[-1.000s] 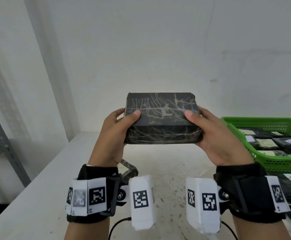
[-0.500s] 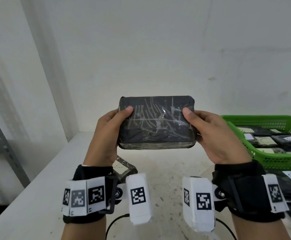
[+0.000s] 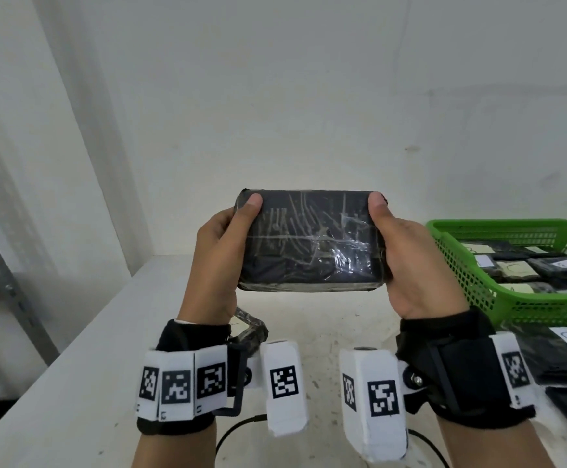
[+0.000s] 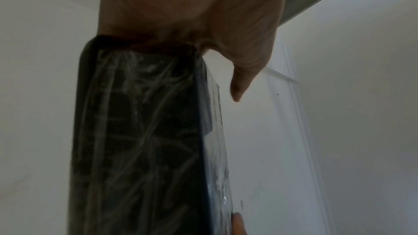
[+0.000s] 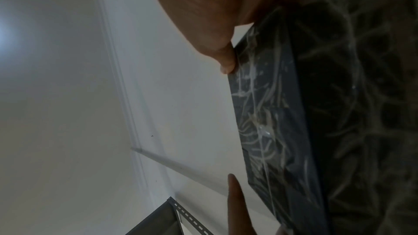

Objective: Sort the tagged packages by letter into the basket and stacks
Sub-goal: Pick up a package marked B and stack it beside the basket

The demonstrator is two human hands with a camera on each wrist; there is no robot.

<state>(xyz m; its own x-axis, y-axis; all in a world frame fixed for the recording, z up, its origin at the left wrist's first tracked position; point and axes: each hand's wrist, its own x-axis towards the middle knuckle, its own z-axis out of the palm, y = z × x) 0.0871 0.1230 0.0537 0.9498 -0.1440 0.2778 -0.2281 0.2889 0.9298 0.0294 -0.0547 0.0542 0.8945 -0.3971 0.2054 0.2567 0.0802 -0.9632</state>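
Head view: left hand (image 3: 219, 261) and right hand (image 3: 410, 261) grip a black wrapped package (image 3: 310, 239) by its ends, thumbs on the near face, held above the table (image 3: 72, 366). Green basket (image 3: 498, 295) sits right of the right hand, holding tagged packages (image 3: 518, 268).
Left wrist: package (image 4: 144, 140) leaves the palm (image 4: 192, 6).
Right wrist: thumb (image 5: 224, 54) presses the package (image 5: 316, 113) edge.

black package (image 3: 312, 241) in glossy, wrinkled clear film — green plastic mesh basket (image 3: 471, 265), matt.

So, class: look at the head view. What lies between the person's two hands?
The black wrapped package: the left hand grips one end, the right hand the other, above the table.
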